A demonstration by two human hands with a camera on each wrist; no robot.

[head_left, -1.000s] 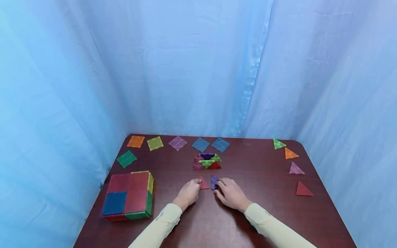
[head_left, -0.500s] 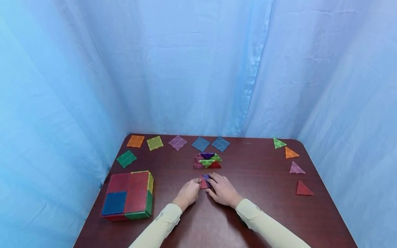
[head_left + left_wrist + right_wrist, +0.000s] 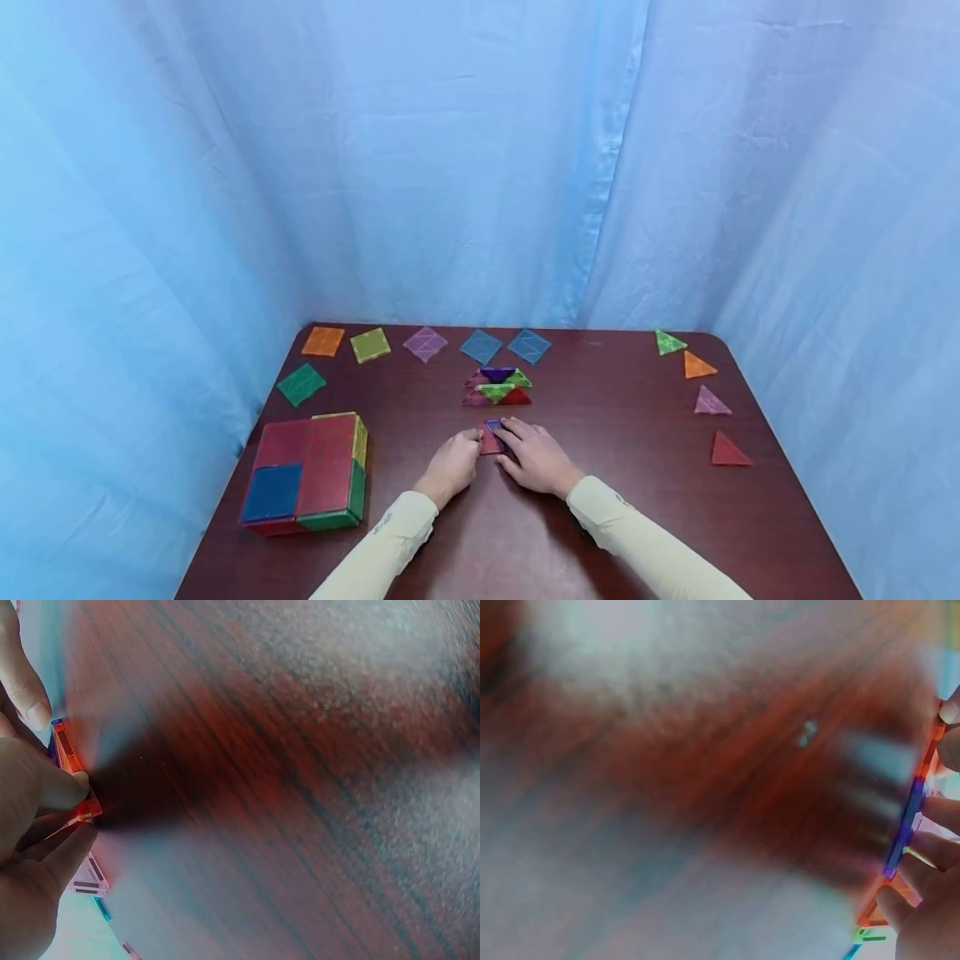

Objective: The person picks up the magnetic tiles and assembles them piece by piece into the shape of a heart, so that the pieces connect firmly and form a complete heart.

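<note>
Thumb and fingers of my left hand (image 3: pixel 452 467) pinch a red triangle tile (image 3: pixel 488 447) at its left side, and the left wrist view shows that grip at close range. Against its right side lies a purple triangle tile (image 3: pixel 492 425), held at the fingertips of my right hand (image 3: pixel 538 458). Those fingers cover much of the purple tile in the head view. From the right wrist, the purple tile's edge (image 3: pixel 905 825) lines up with the red tile's edge (image 3: pixel 931 746). Just beyond are two rows of joined triangle tiles, the nearer (image 3: pixel 497 395) and the farther (image 3: pixel 497 376).
A block of stacked square tiles (image 3: pixel 326 467) stands at left. Square tiles, among them an orange one (image 3: pixel 323 341) and a green one (image 3: pixel 302 384), lie along the back and left. Several triangle tiles, including a red one (image 3: pixel 727 451), line the right side. Curtains surround the table (image 3: pixel 637 517).
My right hand has moved left with the purple tile, closing the gap to the red tile. My left hand has stayed on the red tile. The head view has shifted slightly.
</note>
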